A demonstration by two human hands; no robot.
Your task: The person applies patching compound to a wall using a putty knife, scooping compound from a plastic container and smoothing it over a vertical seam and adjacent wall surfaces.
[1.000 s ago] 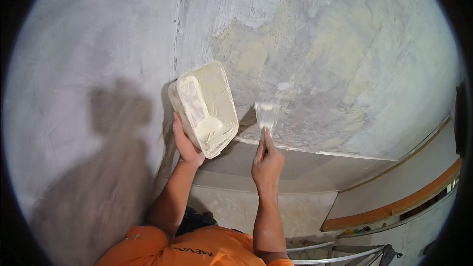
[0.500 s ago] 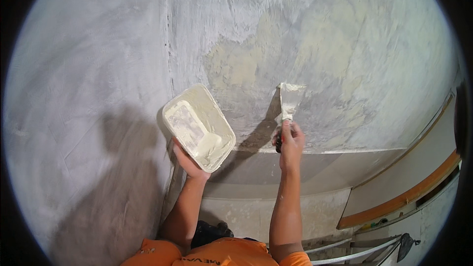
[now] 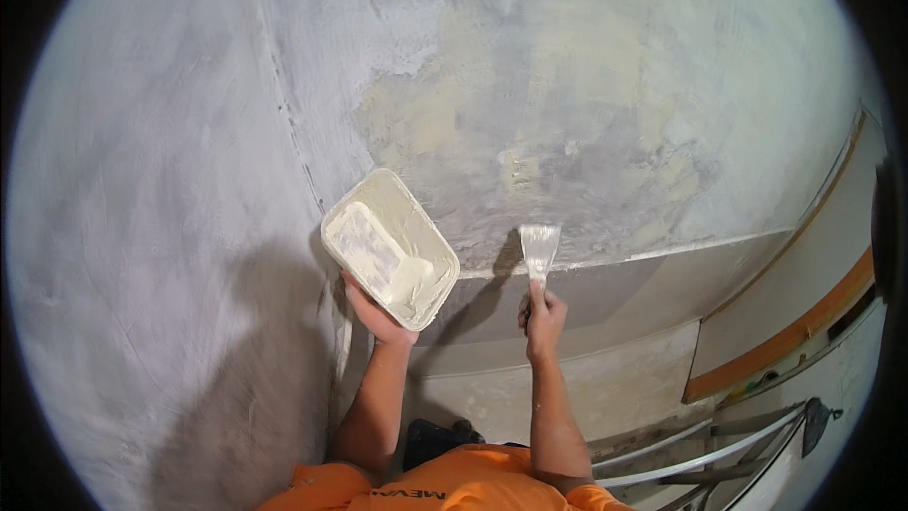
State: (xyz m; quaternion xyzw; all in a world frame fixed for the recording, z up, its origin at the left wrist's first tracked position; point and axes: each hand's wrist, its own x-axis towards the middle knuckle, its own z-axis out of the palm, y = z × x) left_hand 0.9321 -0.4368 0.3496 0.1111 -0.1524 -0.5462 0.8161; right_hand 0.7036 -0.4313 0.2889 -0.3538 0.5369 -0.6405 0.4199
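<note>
My left hand [image 3: 376,314] holds up a shallow white rectangular tray [image 3: 390,246] from underneath; pale filler lies inside it. My right hand [image 3: 543,314] grips the handle of a putty knife [image 3: 539,252]. Its wide blade rests against the grey plastered wall [image 3: 189,180], at the lower edge of a patchy beige and grey area [image 3: 567,114] just above a horizontal ledge line. Both forearms rise from the bottom of the view above an orange shirt [image 3: 473,487].
Below the ledge the wall steps into a darker band [image 3: 605,293]. An orange strip [image 3: 785,341] runs along the lower right. White metal bars [image 3: 719,449] show at the bottom right, and a dark object [image 3: 440,440] lies on the floor between my arms.
The putty knife has come down from the upper patch to the ledge line. The tray has shifted slightly with the view, still held in my left hand.
</note>
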